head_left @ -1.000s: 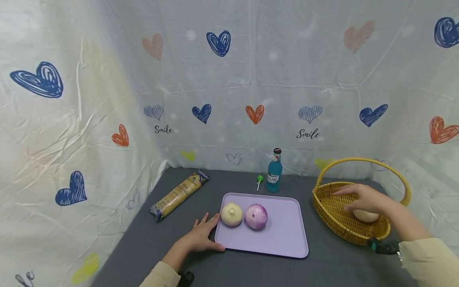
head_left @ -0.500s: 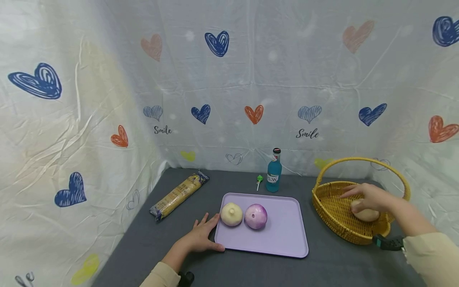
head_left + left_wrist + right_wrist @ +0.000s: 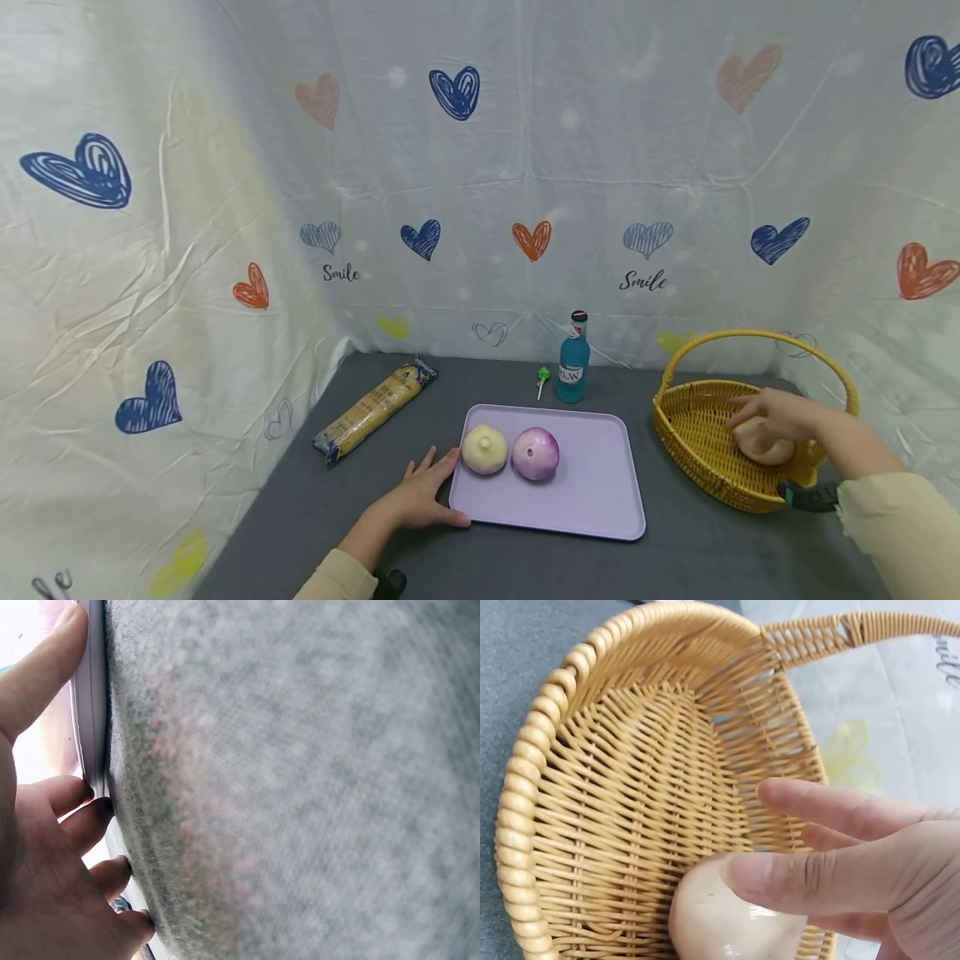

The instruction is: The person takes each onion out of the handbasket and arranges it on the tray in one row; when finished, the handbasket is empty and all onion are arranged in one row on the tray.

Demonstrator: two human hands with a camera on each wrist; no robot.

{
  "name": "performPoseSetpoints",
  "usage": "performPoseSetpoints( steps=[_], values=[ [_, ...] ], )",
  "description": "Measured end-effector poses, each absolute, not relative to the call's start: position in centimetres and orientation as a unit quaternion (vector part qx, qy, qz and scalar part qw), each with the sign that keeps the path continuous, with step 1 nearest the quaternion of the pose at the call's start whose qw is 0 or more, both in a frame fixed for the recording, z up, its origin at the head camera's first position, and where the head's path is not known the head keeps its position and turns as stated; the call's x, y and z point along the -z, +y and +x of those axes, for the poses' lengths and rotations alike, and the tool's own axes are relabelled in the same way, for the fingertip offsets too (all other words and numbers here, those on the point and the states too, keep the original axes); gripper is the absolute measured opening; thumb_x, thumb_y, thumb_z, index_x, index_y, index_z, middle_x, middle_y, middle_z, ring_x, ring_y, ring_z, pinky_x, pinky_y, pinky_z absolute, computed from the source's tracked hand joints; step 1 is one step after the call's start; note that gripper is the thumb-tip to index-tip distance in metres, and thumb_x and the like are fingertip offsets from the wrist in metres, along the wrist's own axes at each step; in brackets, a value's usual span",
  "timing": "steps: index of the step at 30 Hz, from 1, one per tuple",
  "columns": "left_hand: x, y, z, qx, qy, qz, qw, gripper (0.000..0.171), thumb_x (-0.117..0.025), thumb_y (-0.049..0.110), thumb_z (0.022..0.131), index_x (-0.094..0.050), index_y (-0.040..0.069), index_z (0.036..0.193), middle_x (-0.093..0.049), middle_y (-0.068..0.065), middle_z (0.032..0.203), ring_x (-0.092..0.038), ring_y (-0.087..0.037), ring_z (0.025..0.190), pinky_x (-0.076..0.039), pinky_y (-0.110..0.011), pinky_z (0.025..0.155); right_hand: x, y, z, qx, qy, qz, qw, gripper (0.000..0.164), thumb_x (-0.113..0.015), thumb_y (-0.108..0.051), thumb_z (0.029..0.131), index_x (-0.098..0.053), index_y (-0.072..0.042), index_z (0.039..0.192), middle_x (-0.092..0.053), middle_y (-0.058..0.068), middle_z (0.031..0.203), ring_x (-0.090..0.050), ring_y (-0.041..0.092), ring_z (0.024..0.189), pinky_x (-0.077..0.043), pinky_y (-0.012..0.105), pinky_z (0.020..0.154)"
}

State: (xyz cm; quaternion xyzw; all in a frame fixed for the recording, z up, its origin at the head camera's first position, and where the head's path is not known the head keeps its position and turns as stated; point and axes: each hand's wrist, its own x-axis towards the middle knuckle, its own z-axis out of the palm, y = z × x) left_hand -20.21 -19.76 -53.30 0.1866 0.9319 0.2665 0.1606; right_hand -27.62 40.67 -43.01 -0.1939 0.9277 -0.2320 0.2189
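Note:
In the head view, my left hand rests with spread fingers at the near left corner of a lilac tray. Its thumb touches the tray's front rim, which also shows in the left wrist view. A cream bulb with a nub on top and a purple onion sit side by side on the tray. My right hand reaches into a yellow wicker basket. Its thumb presses a smooth, pale beige rounded thing, with fingers on the far side and the index finger extended.
A pack of dry noodles lies at the left of the grey table. Behind the tray stand a blue bottle and a green lollipop. The basket's tall handle arches over its opening. A heart-print curtain hangs behind.
My right hand has lowered onto the pale rounded thing in the basket, and its thumb and fingers have closed about it. My left hand and the tray have stayed put.

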Motion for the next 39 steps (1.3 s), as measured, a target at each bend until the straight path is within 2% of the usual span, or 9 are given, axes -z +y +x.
performPoseSetpoints(
  steps=[3,6,8,13,20,27,33,39],
  values=[
    [53.3,-19.8,-20.2,-0.266,0.932,0.186,0.162,0.115,-0.081,0.06,0.076,-0.022,0.009,0.162,-0.026,-0.014,0.166,-0.007,-0.046,0.154,-0.004,-0.073,0.117,43.2,41.0,-27.7,0.229,0.928,-0.186,0.227,0.046,-0.081,0.001,0.075,-0.073,-0.004,0.12,-0.032,0.043,0.15,-0.018,0.07,0.134,-0.053,0.047,0.092],
    [53.3,-19.7,-20.2,-0.266,0.932,0.185,0.164,0.115,-0.081,0.06,0.076,-0.022,0.009,0.162,-0.026,-0.013,0.166,-0.007,-0.046,0.155,-0.004,-0.073,0.117,43.6,41.3,-27.8,0.225,0.931,-0.179,0.225,0.047,-0.083,-0.001,0.075,-0.074,-0.006,0.12,-0.034,0.041,0.15,-0.017,0.07,0.134,-0.045,0.065,0.099],
    [53.3,-19.7,-20.2,-0.266,0.932,0.185,0.163,0.115,-0.081,0.06,0.076,-0.022,0.009,0.161,-0.026,-0.013,0.166,-0.007,-0.046,0.155,-0.004,-0.073,0.118,43.8,41.5,-27.8,0.221,0.933,-0.174,0.223,0.046,-0.083,-0.002,0.075,-0.074,-0.006,0.12,-0.035,0.04,0.15,-0.017,0.069,0.135,-0.04,0.07,0.101],
    [53.3,-19.7,-20.3,-0.264,0.932,0.186,0.162,0.115,-0.081,0.06,0.076,-0.023,0.009,0.161,-0.026,-0.013,0.166,-0.007,-0.045,0.155,-0.004,-0.073,0.118,43.9,41.5,-27.9,0.208,0.94,-0.159,0.218,0.045,-0.082,0.002,0.074,-0.075,-0.007,0.117,-0.036,0.041,0.148,-0.02,0.069,0.134,-0.04,0.07,0.1],
    [53.5,-19.7,-20.4,-0.263,0.933,0.187,0.159,0.116,-0.081,0.061,0.076,-0.023,0.008,0.161,-0.026,-0.013,0.167,-0.007,-0.045,0.155,-0.004,-0.072,0.118,44.3,41.2,-27.7,0.2,0.945,-0.147,0.211,0.042,-0.079,0.008,0.076,-0.076,-0.007,0.115,-0.059,0.033,0.131,-0.045,0.063,0.121,-0.048,0.067,0.092],
    [53.6,-19.7,-20.3,-0.264,0.933,0.183,0.163,0.116,-0.081,0.06,0.076,-0.023,0.008,0.161,-0.026,-0.013,0.166,-0.007,-0.045,0.155,-0.004,-0.072,0.118,44.7,41.0,-27.7,0.198,0.947,-0.139,0.21,0.05,-0.076,0.015,0.072,-0.075,-0.009,0.117,-0.057,0.034,0.132,-0.043,0.064,0.122,-0.046,0.069,0.093],
    [53.5,-19.7,-20.2,-0.266,0.933,0.182,0.162,0.116,-0.081,0.059,0.076,-0.023,0.007,0.161,-0.026,-0.013,0.167,-0.007,-0.045,0.155,-0.004,-0.072,0.118,44.8,41.1,-28.0,0.194,0.949,-0.16,0.189,0.046,-0.079,0.007,0.078,-0.075,-0.013,0.119,-0.059,0.031,0.132,-0.048,0.06,0.121,-0.05,0.064,0.089],
    [53.5,-19.8,-20.2,-0.266,0.933,0.182,0.161,0.115,-0.081,0.06,0.076,-0.023,0.008,0.161,-0.026,-0.012,0.167,-0.007,-0.044,0.155,-0.004,-0.072,0.118,44.4,40.7,-28.0,0.205,0.944,-0.194,0.173,0.044,-0.08,0.001,0.079,-0.074,-0.011,0.121,-0.062,0.027,0.129,-0.055,0.052,0.117,-0.054,0.057,0.084]
  ],
)
